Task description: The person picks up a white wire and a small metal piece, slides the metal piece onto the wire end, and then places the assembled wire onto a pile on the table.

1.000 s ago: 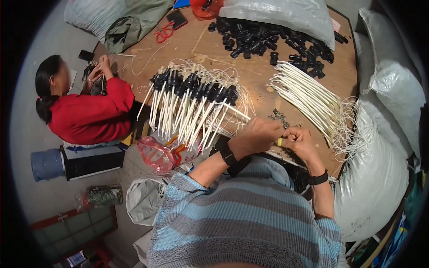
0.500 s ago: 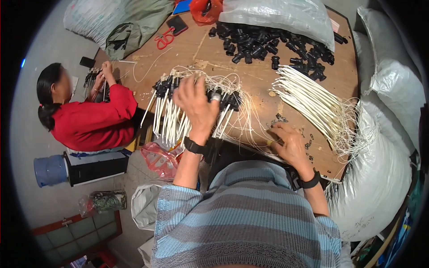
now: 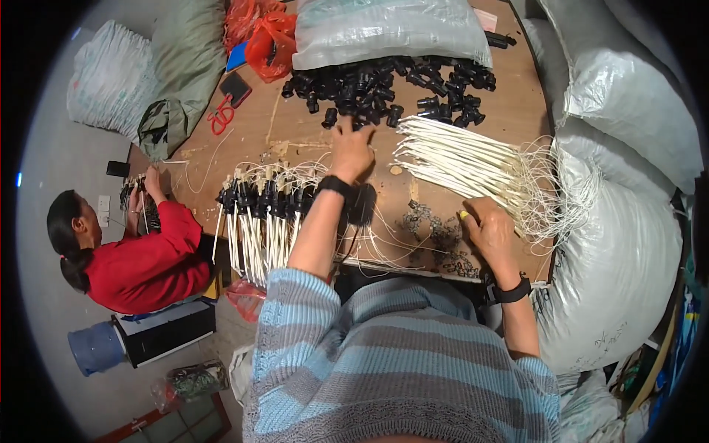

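My left hand is stretched forward with fingers apart, its tips at the near edge of a heap of black lamp-holder-like parts. My right hand has its fingers curled in, one wearing a yellow band; whatever they hold is hidden. It rests beside small dark metal clips scattered on the table and just below a bundle of white sleeved wires. Left of my left forearm lies a row of white sleeved wires with black parts fitted at their far ends.
A silvery sack lies behind the black heap on the wooden table. Red scissors, a dark phone-like object and red bags are at far left. Full sacks crowd the right. A person in red works at left.
My left hand has moved off the finished-looking row, forward and right to the black heap. My right hand has drawn its fingers in and shifted slightly right. The whole view has shifted.
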Action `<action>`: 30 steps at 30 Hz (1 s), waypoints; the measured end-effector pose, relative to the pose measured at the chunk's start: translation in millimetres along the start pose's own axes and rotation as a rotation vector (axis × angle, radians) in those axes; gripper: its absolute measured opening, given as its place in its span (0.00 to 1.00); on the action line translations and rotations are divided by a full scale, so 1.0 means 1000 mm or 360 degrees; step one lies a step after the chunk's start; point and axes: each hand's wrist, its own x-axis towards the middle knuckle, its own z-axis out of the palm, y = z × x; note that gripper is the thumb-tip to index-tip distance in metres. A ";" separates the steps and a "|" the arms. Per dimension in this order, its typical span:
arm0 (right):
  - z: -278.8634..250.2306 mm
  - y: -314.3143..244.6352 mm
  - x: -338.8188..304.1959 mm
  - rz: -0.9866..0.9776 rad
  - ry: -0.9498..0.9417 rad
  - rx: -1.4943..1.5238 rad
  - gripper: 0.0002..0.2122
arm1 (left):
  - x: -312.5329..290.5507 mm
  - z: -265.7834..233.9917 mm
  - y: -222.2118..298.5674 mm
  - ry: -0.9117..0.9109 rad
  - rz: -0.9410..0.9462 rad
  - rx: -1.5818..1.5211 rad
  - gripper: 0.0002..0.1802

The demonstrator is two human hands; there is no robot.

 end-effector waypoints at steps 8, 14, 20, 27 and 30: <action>-0.003 0.006 0.014 -0.0084 0.0058 -0.0197 0.06 | -0.047 -0.045 0.038 -0.0112 0.0247 -0.0607 0.30; -0.002 0.006 0.013 -0.0087 0.0117 -0.0366 0.04 | -0.059 -0.050 0.055 0.0151 0.0078 -0.0728 0.26; 0.002 0.008 0.010 -0.0089 0.0104 -0.0485 0.03 | -0.086 -0.047 0.060 0.0052 0.0100 -0.0847 0.25; -0.019 -0.003 0.021 -0.0320 0.0284 -0.0380 0.04 | -0.096 -0.045 0.064 -0.0060 0.0002 -0.0922 0.19; -0.030 -0.014 0.020 -0.0507 0.0197 -0.0176 0.06 | -0.100 -0.032 0.056 -0.0115 -0.0133 -0.1106 0.19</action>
